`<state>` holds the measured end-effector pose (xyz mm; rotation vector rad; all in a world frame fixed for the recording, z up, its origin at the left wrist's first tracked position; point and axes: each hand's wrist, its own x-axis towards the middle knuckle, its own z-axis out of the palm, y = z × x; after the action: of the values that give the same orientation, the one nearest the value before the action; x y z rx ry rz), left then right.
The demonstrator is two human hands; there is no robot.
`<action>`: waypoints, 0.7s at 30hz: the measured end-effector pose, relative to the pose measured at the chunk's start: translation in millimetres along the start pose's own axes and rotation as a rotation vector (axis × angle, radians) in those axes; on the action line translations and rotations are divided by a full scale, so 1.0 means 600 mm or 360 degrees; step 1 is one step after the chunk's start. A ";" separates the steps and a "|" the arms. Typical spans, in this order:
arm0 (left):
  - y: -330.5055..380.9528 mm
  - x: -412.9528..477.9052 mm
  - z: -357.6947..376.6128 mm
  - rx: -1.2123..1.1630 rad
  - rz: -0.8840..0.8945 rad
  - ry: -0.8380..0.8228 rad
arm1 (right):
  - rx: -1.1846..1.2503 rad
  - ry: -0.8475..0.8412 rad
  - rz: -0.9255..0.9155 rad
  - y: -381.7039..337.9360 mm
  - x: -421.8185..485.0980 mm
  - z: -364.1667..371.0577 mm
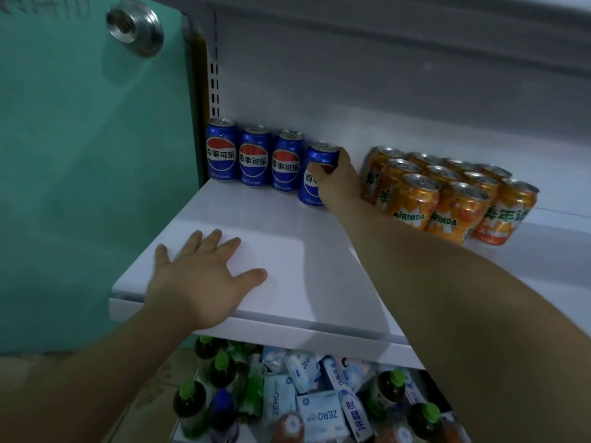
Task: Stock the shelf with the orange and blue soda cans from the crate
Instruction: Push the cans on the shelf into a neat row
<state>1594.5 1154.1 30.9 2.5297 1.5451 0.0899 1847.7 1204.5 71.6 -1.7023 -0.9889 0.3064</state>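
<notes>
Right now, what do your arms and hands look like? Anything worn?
The left hand and right hand are bare: no gloves, no rings on the fingers that show. The left forearm and right forearm are uncovered to the frame edge, no sleeve, watch or wristband.

Views on my feed: one. Head camera, wide-angle, worn on the person, facing forward and down. Station: close before the white shelf [287, 251], above its surface, toward its left end. Range: near enough that the left grip [198, 282] lies flat on the front part and the right grip [335, 177] holds a blue can [319, 156] by the back row. Frame limits I read: green panel [80, 187] left, back wall [383, 91] top, lower tier of bottles [192, 407] bottom.
</notes>
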 end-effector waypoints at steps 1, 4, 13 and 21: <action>0.000 0.000 0.000 -0.0003 -0.0001 -0.0004 | 0.0000 -0.0007 0.0015 0.000 0.007 0.001; 0.000 0.001 0.000 0.0004 -0.0012 -0.0019 | -0.0006 -0.0032 0.0046 0.000 0.023 0.006; 0.001 0.001 0.002 -0.0001 -0.0022 -0.0028 | 0.0012 0.0026 0.0075 0.012 0.054 0.021; -0.002 0.003 -0.002 0.0000 -0.0010 -0.0030 | -0.0281 -0.0121 0.0084 -0.030 0.006 -0.005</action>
<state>1594.3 1156.3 31.6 2.5180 1.5464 0.0650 1843.9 1206.2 89.8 -1.8907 -1.0534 0.3287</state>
